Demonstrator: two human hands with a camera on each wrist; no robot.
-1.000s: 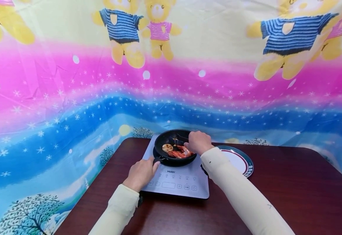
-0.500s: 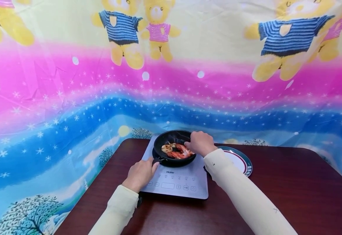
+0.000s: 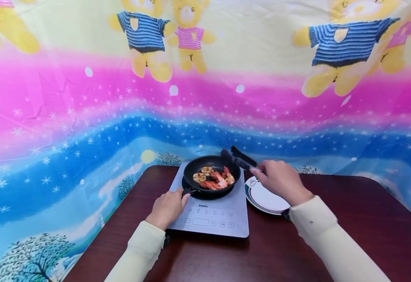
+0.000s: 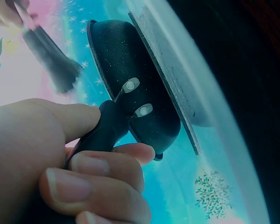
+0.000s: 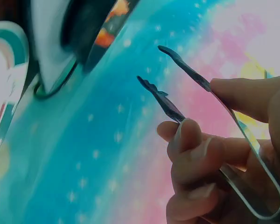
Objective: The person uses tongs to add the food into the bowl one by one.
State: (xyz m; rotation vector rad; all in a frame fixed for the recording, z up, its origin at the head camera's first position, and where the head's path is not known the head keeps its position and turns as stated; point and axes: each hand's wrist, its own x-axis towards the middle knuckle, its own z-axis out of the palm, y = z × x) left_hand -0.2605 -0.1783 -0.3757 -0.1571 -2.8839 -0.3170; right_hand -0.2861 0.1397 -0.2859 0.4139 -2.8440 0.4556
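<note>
My left hand [image 3: 167, 208] grips the black handle of a frying pan [image 3: 195, 163], thumb on top and fingers curled beneath, as the left wrist view also shows. Two browned lotus root slices [image 3: 199, 178] lie in the left part of the pan. Red-orange cooked shrimp [image 3: 215, 184] lie at its front and right. My right hand [image 3: 283, 181] holds black-tipped tongs [image 3: 242, 159], raised by the pan's right rim and over the plate side. In the right wrist view the tongs [image 5: 189, 70] have their tips spread apart, with nothing between them.
The pan sits on a silver induction cooker [image 3: 201, 231] with a touch panel at its front. A white plate [image 3: 267, 200] with a green-and-red rim stands right of it, under my right hand. Behind the dark red table [image 3: 350, 219] hangs a cartoon bear curtain [image 3: 205, 98].
My right hand has lifted the tongs out of the pan and moved right, above the plate. The shrimp at the pan's right is now uncovered. My left hand stays on the handle.
</note>
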